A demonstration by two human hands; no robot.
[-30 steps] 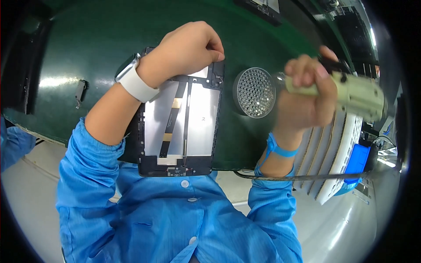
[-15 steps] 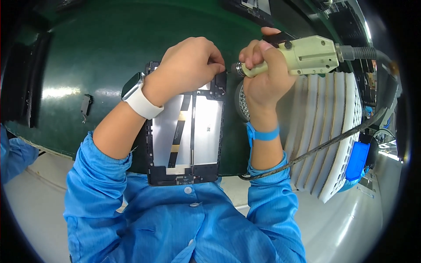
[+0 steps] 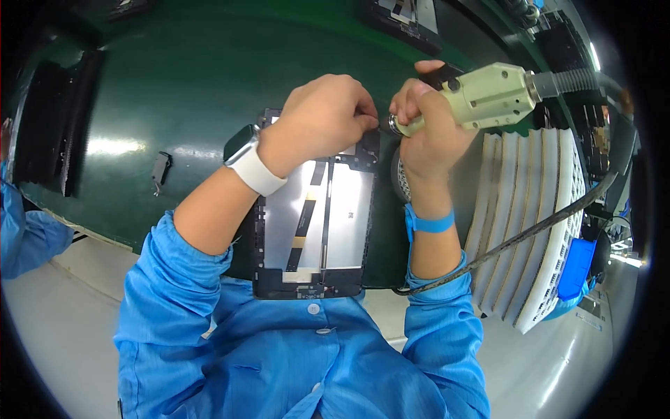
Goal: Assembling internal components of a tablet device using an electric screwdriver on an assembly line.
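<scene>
An opened tablet (image 3: 349, 202) lies face down in front of me, its silvery inside and a dark ribbon cable (image 3: 303, 223) exposed. My left hand (image 3: 328, 115), with a white-strapped watch on the wrist, rests over its far end. The thumb and finger are pinched together at the far right corner; anything between them is too small to make out. My right hand (image 3: 436, 133), wearing a blue wrist strap, is wrapped round a pale green electric screwdriver (image 3: 492, 98). The screwdriver is held nearly level, its front end pointing left at the pinched fingertips. Its tip is hard to see.
A small dark part with short wires (image 3: 161, 170) lies left on the green table (image 3: 153, 70). Black trays or frames (image 3: 52, 126) stand far left. Another opened tablet (image 3: 408, 24) sits far back. White dividers (image 3: 527, 223) stack at right, with a cable (image 3: 537, 220) crossing them. A blue sleeve (image 3: 42, 237) shows at left.
The whole view has shifted, so the scene sits farther right and lower. The screwdriver's rear has swung slightly and its front is a little nearer my left fingertips. My left hand keeps its pinch.
</scene>
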